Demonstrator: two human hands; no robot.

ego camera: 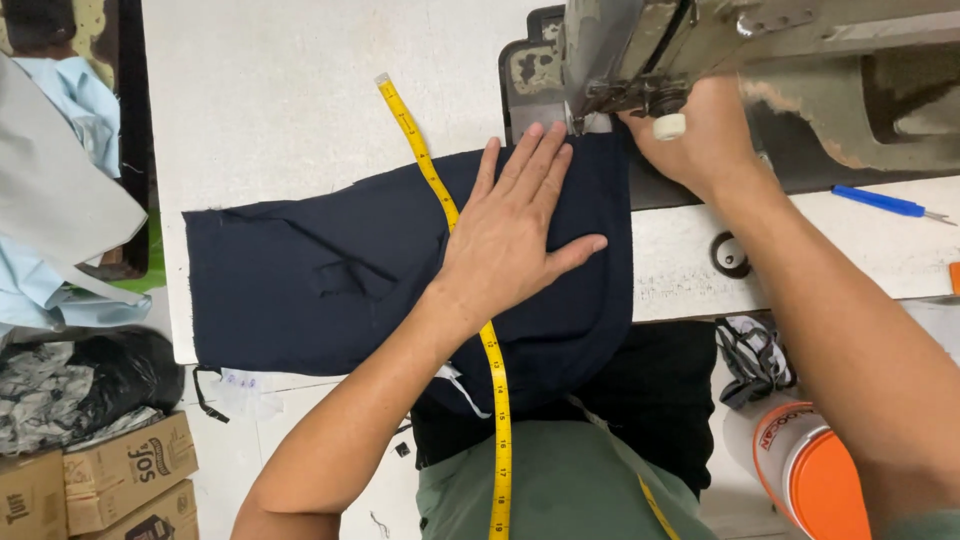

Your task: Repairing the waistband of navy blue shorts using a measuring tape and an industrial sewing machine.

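Note:
A piece of dark navy fabric (320, 280) lies spread across the white work table (280, 90) and hangs over its near edge. My left hand (515, 230) presses flat on the fabric, fingers apart and pointing toward the sewing machine (760, 50). My right hand (695, 135) reaches under the machine head by the needle area, resting at the fabric's far right corner; whether it grips the cloth is hidden. A yellow measuring tape (430, 170) runs from the table, over the fabric, under my left wrist and down to my green shirt.
A blue pen-like tool (885, 203) lies on the table right of the machine. Light blue and grey cloth (60, 200) is piled at the left, above cardboard boxes (120, 470). An orange and white container (810, 465) stands at the lower right.

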